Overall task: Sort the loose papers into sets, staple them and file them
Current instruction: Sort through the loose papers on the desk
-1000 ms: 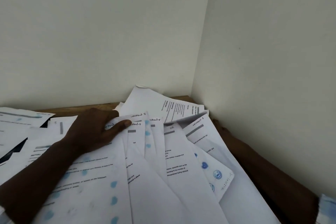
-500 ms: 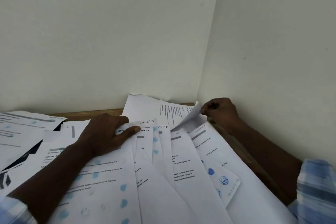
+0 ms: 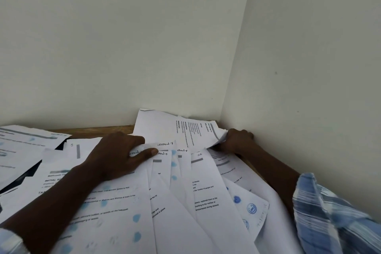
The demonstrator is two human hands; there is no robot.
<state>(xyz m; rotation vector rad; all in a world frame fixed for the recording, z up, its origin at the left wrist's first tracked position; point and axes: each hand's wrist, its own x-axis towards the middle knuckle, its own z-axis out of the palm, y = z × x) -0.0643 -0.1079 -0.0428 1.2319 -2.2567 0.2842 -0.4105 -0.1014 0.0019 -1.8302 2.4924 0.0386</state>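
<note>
White loose papers [image 3: 185, 202] lie fanned across the lower half of the frame on a wooden table [image 3: 92, 130]. The left hand [image 3: 117, 154], at lower centre, pinches their top edges under its thumb. The right hand [image 3: 237, 142], at centre right, grasps the crumpled corner of the rear sheet [image 3: 165, 126].

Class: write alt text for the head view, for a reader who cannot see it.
A person's left hand holds a fan of printed sheets on a wooden desk in a corner, while the right hand pinches the edge of a far sheet.
</note>
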